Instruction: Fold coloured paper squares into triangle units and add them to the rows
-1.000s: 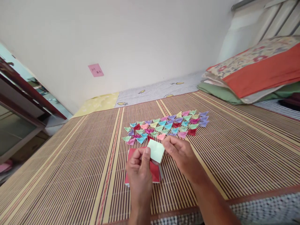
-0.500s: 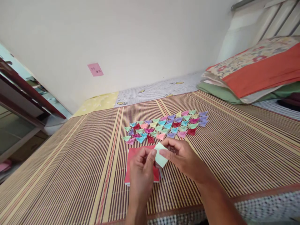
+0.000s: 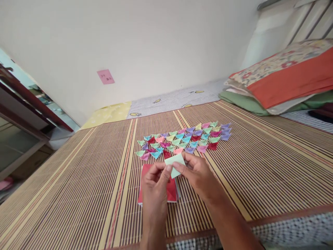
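A small pale green paper square (image 3: 174, 162) is pinched between both my hands above a striped bamboo mat (image 3: 78, 180). My left hand (image 3: 155, 184) grips its lower left edge with thumb and fingers closed. My right hand (image 3: 197, 172) holds its right side, fingers curled. Under my hands lies a red-topped stack of paper squares (image 3: 170, 191). Just beyond it, several small folded paper triangles (image 3: 182, 139) in many colours lie in rows on the mat.
A stack of folded bedding and a pillow (image 3: 283, 76) lies at the far right. A white wall with a pink note (image 3: 105, 76) runs behind. Dark wooden furniture (image 3: 23, 114) stands at the left. The mat's near edge meets a checked sheet (image 3: 293, 231).
The green paper has turned and tilted between my fingers, and my hands have drawn closer together around it. The folded triangles and the red stack have stayed put.
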`<state>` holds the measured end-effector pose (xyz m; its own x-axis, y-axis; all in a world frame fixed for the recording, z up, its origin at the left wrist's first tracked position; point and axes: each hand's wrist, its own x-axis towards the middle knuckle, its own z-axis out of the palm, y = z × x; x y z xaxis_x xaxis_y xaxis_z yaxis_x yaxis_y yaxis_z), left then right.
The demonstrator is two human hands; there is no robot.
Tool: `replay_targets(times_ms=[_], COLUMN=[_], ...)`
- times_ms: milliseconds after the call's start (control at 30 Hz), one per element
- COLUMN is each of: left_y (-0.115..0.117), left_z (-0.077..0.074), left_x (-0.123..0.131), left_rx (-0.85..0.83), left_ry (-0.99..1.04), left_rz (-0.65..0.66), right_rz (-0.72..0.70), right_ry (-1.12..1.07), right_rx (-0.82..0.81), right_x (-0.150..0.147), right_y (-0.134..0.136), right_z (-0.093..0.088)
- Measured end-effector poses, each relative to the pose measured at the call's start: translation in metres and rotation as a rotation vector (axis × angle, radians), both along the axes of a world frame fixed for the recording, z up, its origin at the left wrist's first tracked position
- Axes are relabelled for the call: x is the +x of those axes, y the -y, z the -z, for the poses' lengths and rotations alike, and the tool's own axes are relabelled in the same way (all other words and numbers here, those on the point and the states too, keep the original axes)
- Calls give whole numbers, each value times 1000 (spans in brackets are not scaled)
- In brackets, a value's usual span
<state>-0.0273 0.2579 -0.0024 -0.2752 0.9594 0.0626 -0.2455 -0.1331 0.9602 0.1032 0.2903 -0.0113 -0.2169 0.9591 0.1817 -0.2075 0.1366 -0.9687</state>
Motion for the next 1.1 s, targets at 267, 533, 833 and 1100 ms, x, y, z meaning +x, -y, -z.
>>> replay_targets(times_ms=[267, 533, 833, 1100], left_y=[0, 0, 2, 5], left_z=[10, 10, 3, 5], left_x=[-4, -8, -14, -20], left_rx=[46, 42, 125, 148], left_ry=[-211, -369, -252, -426], left_rz=[-11, 141, 235, 191], right_rz=[36, 29, 121, 141], right_ry=[106, 263, -74, -96], right_rx=[76, 119, -56, -64], right_x=[6, 12, 4, 0], right_y=[-3, 1, -5, -4], right_z=[0, -7, 1, 1])
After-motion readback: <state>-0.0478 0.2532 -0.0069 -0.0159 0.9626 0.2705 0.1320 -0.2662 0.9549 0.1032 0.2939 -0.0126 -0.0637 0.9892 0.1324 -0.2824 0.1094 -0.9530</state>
